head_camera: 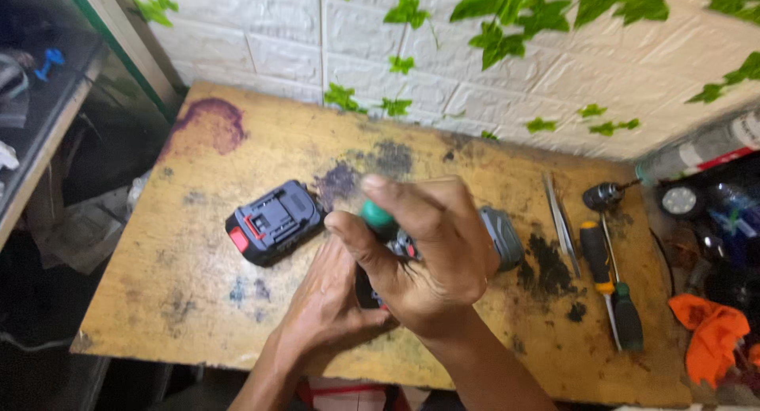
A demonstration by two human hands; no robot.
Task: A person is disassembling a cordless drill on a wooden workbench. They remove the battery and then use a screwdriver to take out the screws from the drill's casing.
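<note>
The grey power tool point(499, 235) lies mid-counter, mostly hidden under our hands: our right hand point(431, 253) is closed around a green-handled screwdriver point(377, 215) set down onto it, our left hand point(328, 292) steadies it from below, so we judge the work to be under way, not finished. The black battery pack point(273, 222) lies detached just left; tweezers point(560, 221), a yellow-handled screwdriver point(595, 256) and an orange cloth point(712, 332) lie to the right on the counter point(190, 300), none in the way.

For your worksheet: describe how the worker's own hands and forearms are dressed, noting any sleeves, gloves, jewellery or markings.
Both the left hand and the right hand are bare: no gloves, rings or watch show. The forearms are uncovered as far as the picture's lower edge, so no sleeves are visible.
</note>
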